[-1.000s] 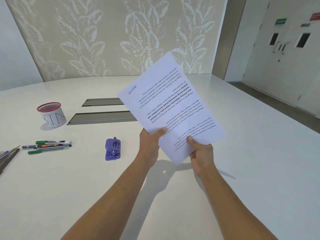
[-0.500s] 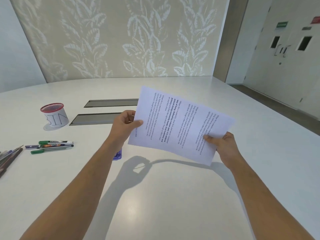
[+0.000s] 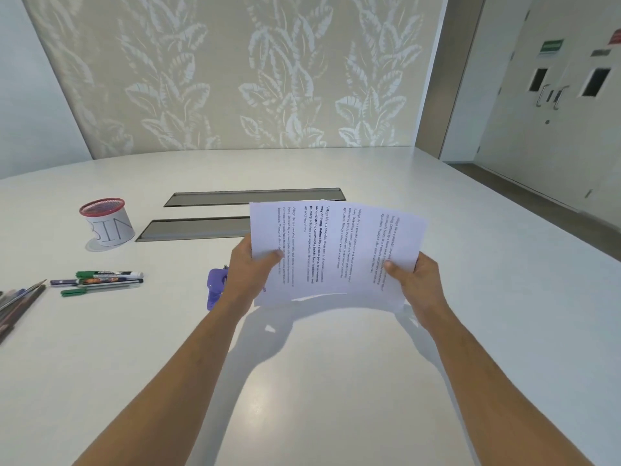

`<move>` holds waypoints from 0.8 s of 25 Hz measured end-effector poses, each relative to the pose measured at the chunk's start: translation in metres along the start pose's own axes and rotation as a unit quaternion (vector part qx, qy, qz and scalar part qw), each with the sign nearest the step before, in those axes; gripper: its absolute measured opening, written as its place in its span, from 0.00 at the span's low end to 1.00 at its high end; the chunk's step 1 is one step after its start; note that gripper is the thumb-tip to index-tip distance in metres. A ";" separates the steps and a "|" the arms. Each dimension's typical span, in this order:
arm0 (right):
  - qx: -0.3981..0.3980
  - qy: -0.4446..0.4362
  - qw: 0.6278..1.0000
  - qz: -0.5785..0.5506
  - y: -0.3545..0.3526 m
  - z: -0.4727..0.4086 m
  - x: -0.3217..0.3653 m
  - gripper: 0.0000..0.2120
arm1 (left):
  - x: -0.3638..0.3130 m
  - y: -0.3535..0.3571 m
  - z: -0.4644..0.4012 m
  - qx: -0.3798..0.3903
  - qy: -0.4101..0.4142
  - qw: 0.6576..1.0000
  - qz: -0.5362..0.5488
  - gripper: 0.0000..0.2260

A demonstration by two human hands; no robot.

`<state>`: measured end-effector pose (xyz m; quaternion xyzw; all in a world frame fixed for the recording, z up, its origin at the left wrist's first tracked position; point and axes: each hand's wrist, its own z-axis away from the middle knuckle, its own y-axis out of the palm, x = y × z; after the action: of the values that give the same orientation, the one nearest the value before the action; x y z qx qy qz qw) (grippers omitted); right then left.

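A thin stack of printed white sheets hangs above the white table, turned sideways so the text lines run vertically. My left hand pinches its left edge, thumb on top. At the right edge my right hand grips it the same way. The lower edge of the paper bows downward, and a second sheet's corner shows along the top edge.
A purple hole punch lies partly behind my left wrist. Markers and pens lie to the left, with more pens at the table's left edge. A red-rimmed cup labelled BIN stands at back left. Two cable slots sit behind the paper.
The paper has turned from a steep tilt to nearly level and sideways. My left hand moved from the bottom edge to the left edge, my right hand to the right edge.
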<state>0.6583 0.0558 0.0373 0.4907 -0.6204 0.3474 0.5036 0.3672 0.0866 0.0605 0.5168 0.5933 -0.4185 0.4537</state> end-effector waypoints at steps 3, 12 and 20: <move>0.000 0.010 1.000 0.017 0.002 0.004 -0.008 0.13 | 0.010 0.005 0.006 -0.008 -0.012 1.000 0.017 0.10; -0.010 0.035 0.999 0.025 0.002 0.009 -0.022 0.12 | 0.021 0.009 0.009 -0.022 0.000 1.000 0.015 0.12; -0.047 0.067 0.992 -0.093 -0.011 0.004 -0.010 0.10 | 0.005 0.010 0.000 -0.005 -0.010 0.994 0.111 0.13</move>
<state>0.6682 0.0517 0.0263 0.4977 -0.5530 0.3016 0.5963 0.3766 0.0887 0.0549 0.5733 0.5299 -0.3678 0.5053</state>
